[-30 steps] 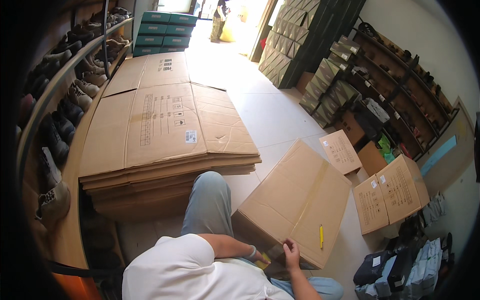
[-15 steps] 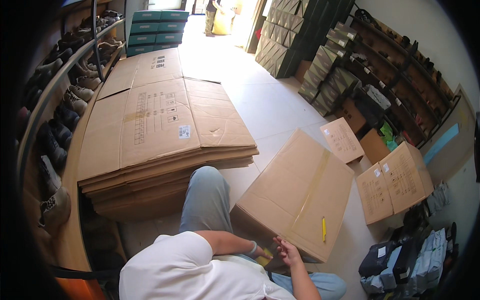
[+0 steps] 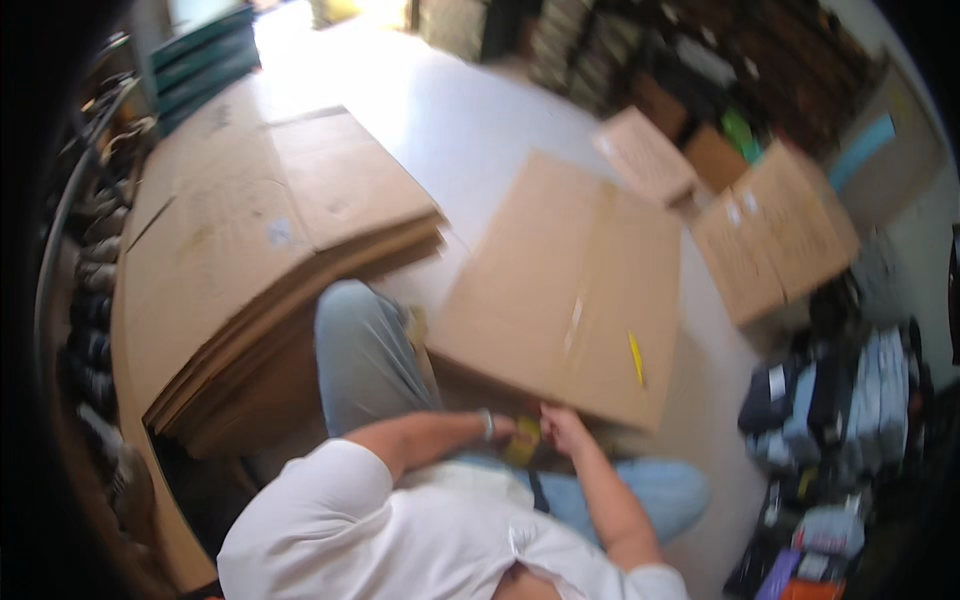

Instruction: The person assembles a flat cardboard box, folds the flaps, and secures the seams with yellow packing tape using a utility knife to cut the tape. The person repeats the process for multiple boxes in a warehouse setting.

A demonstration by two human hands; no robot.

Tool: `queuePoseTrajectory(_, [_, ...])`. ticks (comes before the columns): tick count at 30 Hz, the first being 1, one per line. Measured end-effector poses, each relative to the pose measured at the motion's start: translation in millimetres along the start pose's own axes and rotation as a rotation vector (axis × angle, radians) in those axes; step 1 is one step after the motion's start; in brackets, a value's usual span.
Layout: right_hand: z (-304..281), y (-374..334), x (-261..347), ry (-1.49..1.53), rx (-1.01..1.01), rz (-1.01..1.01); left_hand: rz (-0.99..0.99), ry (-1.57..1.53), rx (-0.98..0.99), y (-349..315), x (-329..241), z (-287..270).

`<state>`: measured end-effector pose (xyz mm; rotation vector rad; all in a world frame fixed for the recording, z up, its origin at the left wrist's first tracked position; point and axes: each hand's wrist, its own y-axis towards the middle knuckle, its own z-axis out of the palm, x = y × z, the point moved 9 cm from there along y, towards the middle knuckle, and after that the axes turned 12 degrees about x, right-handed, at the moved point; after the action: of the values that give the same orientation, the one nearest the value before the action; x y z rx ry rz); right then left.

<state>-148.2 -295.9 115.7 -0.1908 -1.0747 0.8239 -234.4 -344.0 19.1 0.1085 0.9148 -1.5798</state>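
A large closed cardboard box [image 3: 520, 290] lies in front of my bent legs, with a strip of clear tape [image 3: 580, 310] along its top. My left hand [image 3: 508, 430] is closed round a yellow tape roll [image 3: 523, 443], low beside the near side of the box. At the box's near lower edge is my right hand [image 3: 565, 430], its fingers curled together; motion blur hides what they pinch. A slim yellow tool [image 3: 637, 358], a cutter or a pen, rests on the box top.
Flattened cartons [image 3: 230, 230] are stacked at the left, beside a shoe rack [image 3: 95, 270]. Smaller cardboard boxes [image 3: 780, 230] stand at the right. Bagged packages [image 3: 830, 400] are piled below them. Teal boxes [image 3: 205, 65] stand at the far left.
The view has tilted and shifted, so the boxes appear higher. My right hand's fingers, spread before, are now curled at the box edge. The left hand still holds the tape roll.
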Motion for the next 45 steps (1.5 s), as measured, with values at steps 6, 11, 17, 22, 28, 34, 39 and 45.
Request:
queuePoseTrajectory(6, [6.5, -6.4, 9.1, 0.104, -0.005, 0.021, -0.003, 0.046, -0.105, -6.6, -18.9, -6.2])
queuePoseTrajectory(11, [-5.8, -3.0, 6.4, 0.036, -0.086, 0.018, -0.057, 0.094, -0.105, -8.7, -26.1, 3.6])
queuePoseTrajectory(17, [-6.2, 3.1, 4.1, 0.028, -0.086, 0.007, -0.235, 0.256, -0.159, -11.6, -7.8, -7.4])
queuePoseTrajectory(22, [-8.6, 2.0, 4.6, 0.067, -0.102, -0.017, -0.359, -0.169, 0.089, -6.9, 31.6, 20.5])
queuePoseTrajectory(28, [-26.3, 5.6, 0.4, 0.099, -0.153, -0.010, -0.287, 0.086, 0.110, -14.3, 14.7, 44.0])
queuePoseTrajectory(34, [-27.4, 9.0, 6.1, 0.133, -0.153, 0.010, -0.553, 0.597, -0.285, -40.8, -28.8, 21.0])
queuePoseTrajectory(39, [-22.3, 12.9, 18.6, 0.097, -0.140, -0.022, -0.422, 0.097, -0.058, -27.6, 1.6, 42.4])
queuePoseTrajectory(45, [-27.2, 21.5, 22.8, 0.032, -0.132, 0.004, -0.354, 0.167, -0.079, -8.3, 6.9, 11.2])
